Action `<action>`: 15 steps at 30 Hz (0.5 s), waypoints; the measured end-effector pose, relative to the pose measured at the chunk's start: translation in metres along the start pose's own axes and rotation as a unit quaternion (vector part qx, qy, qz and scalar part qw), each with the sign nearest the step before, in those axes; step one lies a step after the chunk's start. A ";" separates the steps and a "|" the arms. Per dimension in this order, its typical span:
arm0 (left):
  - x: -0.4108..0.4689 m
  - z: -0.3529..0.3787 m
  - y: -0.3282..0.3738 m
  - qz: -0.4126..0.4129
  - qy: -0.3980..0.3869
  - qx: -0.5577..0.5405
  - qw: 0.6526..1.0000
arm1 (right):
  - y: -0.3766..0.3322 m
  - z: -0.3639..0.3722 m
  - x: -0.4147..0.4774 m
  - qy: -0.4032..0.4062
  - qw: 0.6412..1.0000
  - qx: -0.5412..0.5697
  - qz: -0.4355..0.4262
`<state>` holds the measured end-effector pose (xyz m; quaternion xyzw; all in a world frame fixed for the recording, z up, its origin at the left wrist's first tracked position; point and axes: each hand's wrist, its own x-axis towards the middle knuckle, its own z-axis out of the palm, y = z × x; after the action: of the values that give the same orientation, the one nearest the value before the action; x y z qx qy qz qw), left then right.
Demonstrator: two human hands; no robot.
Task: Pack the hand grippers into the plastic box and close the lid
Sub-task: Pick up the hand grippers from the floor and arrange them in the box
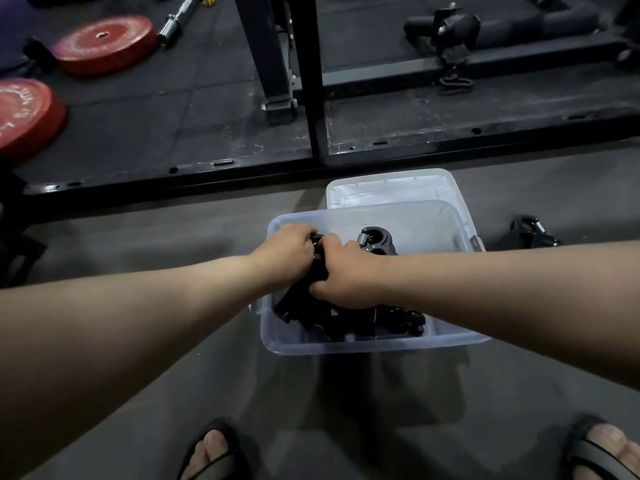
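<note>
A clear plastic box (367,344) sits on the grey floor in front of me, holding several black hand grippers (398,322). Both hands reach into it. My left hand (285,252) and my right hand (343,271) together grip one black hand gripper (318,271) over the box's left half, mostly hidden by my fingers. Another gripper with a metal spring (377,240) stands behind my right hand inside the box. The clear lid (391,188) lies flat just behind the box. One more black hand gripper (530,232) lies on the floor to the right of the box.
A black steel rack frame (311,98) runs across the floor behind the box. Two red weight plates (104,43) (24,116) and a barbell end (176,22) lie at the far left. My sandalled feet (214,452) (602,448) are at the bottom edge.
</note>
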<state>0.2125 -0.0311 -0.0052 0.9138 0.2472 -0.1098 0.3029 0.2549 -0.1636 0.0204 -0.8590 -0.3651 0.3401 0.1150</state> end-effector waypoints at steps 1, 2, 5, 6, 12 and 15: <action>0.000 -0.001 -0.001 -0.007 0.003 -0.012 1.000 | 0.002 -0.001 0.001 0.000 1.000 0.005 -0.002; 0.001 -0.002 -0.002 -0.015 0.008 -0.023 1.000 | 0.003 -0.003 0.001 0.006 1.000 0.014 -0.008; 0.001 -0.003 -0.002 -0.033 0.031 -0.074 0.996 | 0.010 -0.007 0.000 0.028 0.998 0.043 -0.020; 0.000 -0.004 0.000 -0.040 0.044 -0.098 0.993 | 0.012 -0.008 -0.001 0.036 0.998 0.052 -0.023; -0.006 -0.014 0.019 -0.005 0.141 -0.272 0.952 | 0.029 -0.020 -0.002 0.070 0.974 0.213 -0.025; -0.003 -0.018 0.032 0.019 0.137 -0.302 0.943 | 0.040 -0.027 -0.003 0.071 0.938 0.339 -0.024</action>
<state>0.2278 -0.0436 0.0262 0.7899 0.2906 0.1020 0.5302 0.2935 -0.1924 0.0243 -0.7817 -0.2398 0.3787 0.4336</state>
